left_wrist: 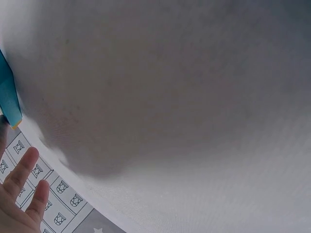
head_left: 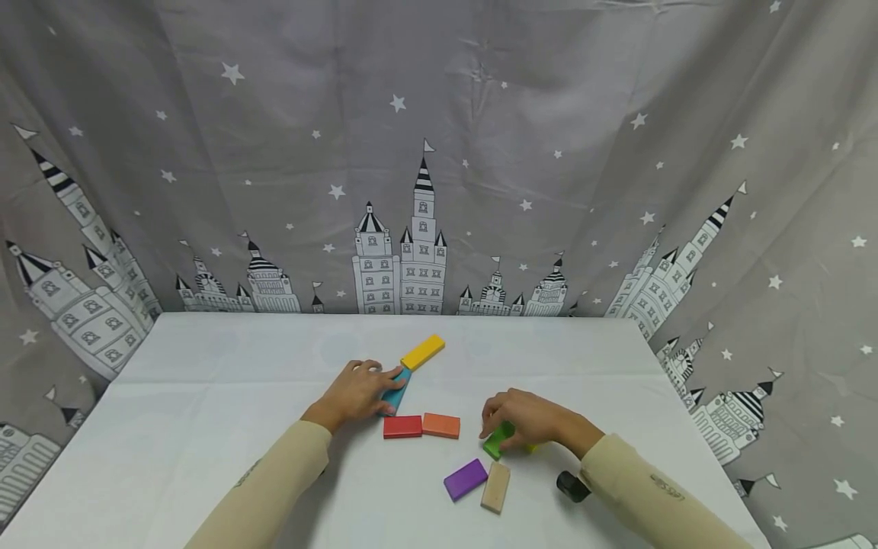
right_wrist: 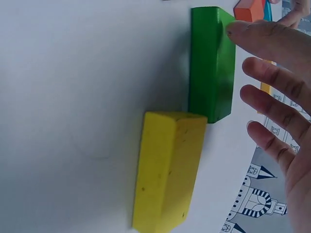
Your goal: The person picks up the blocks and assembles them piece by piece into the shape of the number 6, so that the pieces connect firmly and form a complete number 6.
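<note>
My left hand (head_left: 360,393) rests at the blue block (head_left: 395,394), thumb and index finger at its two ends, gripping it. In the left wrist view, the same block shows at the left edge, while two fingers (left_wrist: 30,158) stick out free. Beyond its far end lies a yellow-orange block (head_left: 422,352). My right hand (head_left: 524,418) hangs over a green block (head_left: 495,444); in the right wrist view one fingertip (right_wrist: 235,29) overlaps its upper end, other fingers loosely extended. I see no thumb there. A yellow block (right_wrist: 165,170) meets the green one end to end.
Red (head_left: 402,427) and orange (head_left: 441,425) blocks lie end to end, just nearer than the blue one. Closer in are a purple block (head_left: 466,479) and a plain wooden block (head_left: 495,487). A black object (head_left: 572,486) shows beside the right sleeve. A castle-print curtain (head_left: 480,191) hangs behind the table.
</note>
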Available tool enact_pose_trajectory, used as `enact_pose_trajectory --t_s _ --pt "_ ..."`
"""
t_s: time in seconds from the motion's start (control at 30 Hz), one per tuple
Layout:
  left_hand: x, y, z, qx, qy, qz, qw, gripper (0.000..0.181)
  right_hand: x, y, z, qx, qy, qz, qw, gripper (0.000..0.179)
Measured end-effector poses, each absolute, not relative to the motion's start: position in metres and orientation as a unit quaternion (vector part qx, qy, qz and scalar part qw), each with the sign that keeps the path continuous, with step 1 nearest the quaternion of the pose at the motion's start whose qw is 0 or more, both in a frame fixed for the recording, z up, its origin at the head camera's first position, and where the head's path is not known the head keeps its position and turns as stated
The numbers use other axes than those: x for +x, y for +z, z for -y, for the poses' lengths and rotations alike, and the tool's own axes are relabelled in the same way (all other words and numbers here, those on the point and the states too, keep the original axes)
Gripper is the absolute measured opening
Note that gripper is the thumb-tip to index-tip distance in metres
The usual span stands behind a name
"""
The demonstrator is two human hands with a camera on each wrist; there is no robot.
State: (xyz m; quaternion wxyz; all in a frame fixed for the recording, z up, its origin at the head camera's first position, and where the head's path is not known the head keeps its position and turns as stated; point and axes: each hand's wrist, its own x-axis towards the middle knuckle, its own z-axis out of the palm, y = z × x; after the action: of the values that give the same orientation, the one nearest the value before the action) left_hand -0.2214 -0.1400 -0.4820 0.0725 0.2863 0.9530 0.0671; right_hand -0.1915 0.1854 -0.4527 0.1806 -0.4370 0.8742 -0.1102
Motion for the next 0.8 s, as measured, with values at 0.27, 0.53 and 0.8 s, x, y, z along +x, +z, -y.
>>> enact_pose_trajectory --t_s 0.27,0.53,0.8 --pt "-0.2221 -0.4814 0.1392 0.283 0.07 -0.953 0.078 0.061 -0.1906 -0.4534 -0.1924 -0.449 -0.102 -0.866 0.194 0.028" --pt "-0.2238 -0.4841 0.1394 0.284 0.065 -0.954 0.075 0.061 -0.1912 -0.4577 -0.1946 -0.439 -0.102 -0.871 0.196 0.029" --pt "-0.2231 -0.4822 0.1388 0.28 0.061 -0.955 0.082 0.061 -0.1903 -0.461 -0.188 -0.441 -0.108 -0.87 0.191 0.027"
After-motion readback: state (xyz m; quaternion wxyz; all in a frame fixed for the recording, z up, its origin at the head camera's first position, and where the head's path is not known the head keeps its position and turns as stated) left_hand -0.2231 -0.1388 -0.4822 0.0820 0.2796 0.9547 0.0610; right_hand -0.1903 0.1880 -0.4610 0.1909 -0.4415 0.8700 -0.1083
